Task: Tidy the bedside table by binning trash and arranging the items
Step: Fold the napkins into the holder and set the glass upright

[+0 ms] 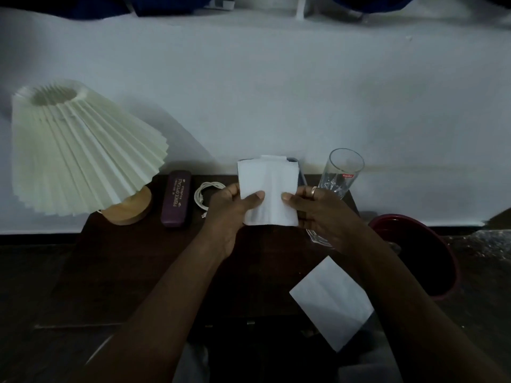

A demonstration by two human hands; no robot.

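Observation:
Both hands hold a folded white tissue [266, 186] above the back of the dark wooden bedside table [124, 258]. My left hand [235, 208] pinches its left edge with the thumb on top. My right hand [312, 214], with a ring on one finger, pinches the right edge. A second white tissue [331, 302] lies flat near the table's front right. Behind the held tissue a blue-edged object [300, 172] is mostly hidden.
A pleated cream lamp [83, 150] on a wooden base stands at the back left. Beside it lie a purple glasses case [177, 199] and a coiled white cable [206, 194]. A tall empty glass [341, 174] stands back right. A dark red bin [420, 255] sits right of the table.

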